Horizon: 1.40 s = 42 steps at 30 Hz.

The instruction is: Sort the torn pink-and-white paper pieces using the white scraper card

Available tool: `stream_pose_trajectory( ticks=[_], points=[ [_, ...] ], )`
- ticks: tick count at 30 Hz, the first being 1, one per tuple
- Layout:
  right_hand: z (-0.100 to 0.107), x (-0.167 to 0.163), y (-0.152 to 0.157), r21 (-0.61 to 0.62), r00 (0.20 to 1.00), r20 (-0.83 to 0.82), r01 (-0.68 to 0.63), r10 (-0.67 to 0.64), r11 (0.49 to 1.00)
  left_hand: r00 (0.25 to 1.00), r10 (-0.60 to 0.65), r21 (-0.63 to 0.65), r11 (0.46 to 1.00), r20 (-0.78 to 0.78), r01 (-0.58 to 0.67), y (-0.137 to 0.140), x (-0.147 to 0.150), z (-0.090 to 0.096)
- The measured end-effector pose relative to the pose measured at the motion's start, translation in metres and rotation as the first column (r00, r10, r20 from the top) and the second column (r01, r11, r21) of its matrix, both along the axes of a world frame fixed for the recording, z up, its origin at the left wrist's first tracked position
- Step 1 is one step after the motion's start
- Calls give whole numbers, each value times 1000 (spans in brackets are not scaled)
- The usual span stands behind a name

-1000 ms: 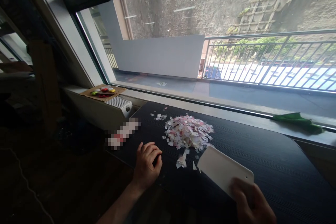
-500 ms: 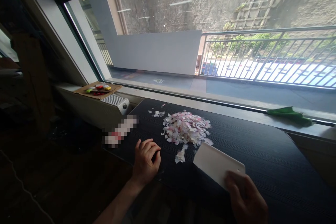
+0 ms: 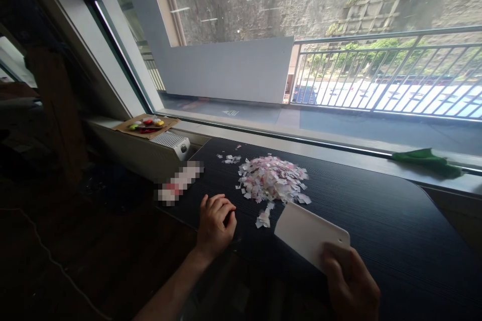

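Note:
On the black table a heap of small white and pinkish paper scraps (image 3: 273,178) lies in front of me. A little cluster of scraps (image 3: 263,217) trails from its near side. My right hand (image 3: 352,278) is closed on the near right end of a white, flat, rectangular plate (image 3: 307,230) with a small hole near its corner. The plate is tilted, its far left edge just right of the cluster. My left hand (image 3: 217,223) rests by the table's near edge, left of the cluster. Its fingers are loosely bent, thumb apart, and nothing shows in them.
A few stray scraps (image 3: 230,159) lie left of the heap. At the table's left edge is a pixelated item (image 3: 181,183). Beyond stand a heater (image 3: 175,145) and cardboard (image 3: 146,128) with colourful items. Green cloth-like material (image 3: 427,161) lies on the windowsill.
My right hand has brought the white plate slightly left, closer to the small cluster. The whole view has shifted a little. My left hand keeps its pose.

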State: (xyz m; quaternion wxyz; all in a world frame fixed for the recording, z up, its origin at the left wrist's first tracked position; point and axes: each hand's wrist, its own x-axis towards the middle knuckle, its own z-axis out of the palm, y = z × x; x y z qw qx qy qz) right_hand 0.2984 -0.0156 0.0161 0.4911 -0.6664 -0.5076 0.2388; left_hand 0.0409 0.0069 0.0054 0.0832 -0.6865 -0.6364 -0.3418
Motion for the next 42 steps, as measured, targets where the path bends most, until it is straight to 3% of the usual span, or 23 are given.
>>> stream_pose_trajectory(
  ticks=[5,11,16,21,28,37,42],
  points=[
    [1,6,3,15,984,71,-168,166,986,1000,-1,13,1000,-12,1,0,0,0],
    [5,3,-6,-92,992,22,125,-123,988,1000,1,-9,1000,-6,-1,-1,1,2],
    [7,5,-6,-138,996,-12,83,-85,987,1000,4,-5,1000,-14,-4,-1,0,2],
    [11,11,-8,-180,968,56,250,-244,951,1000,-6,4,1000,-14,6,0,0,1],
    [30,9,-16,-176,970,71,241,-232,954,1000,-18,36,999,-10,18,0,-2,0],
    [30,18,-19,-115,966,142,235,-218,965,998,-33,42,999,-45,35,1,-7,-4],
    [41,19,-23,-158,978,129,182,-163,971,998,-40,31,999,-48,42,2,-9,-4]
  ],
)
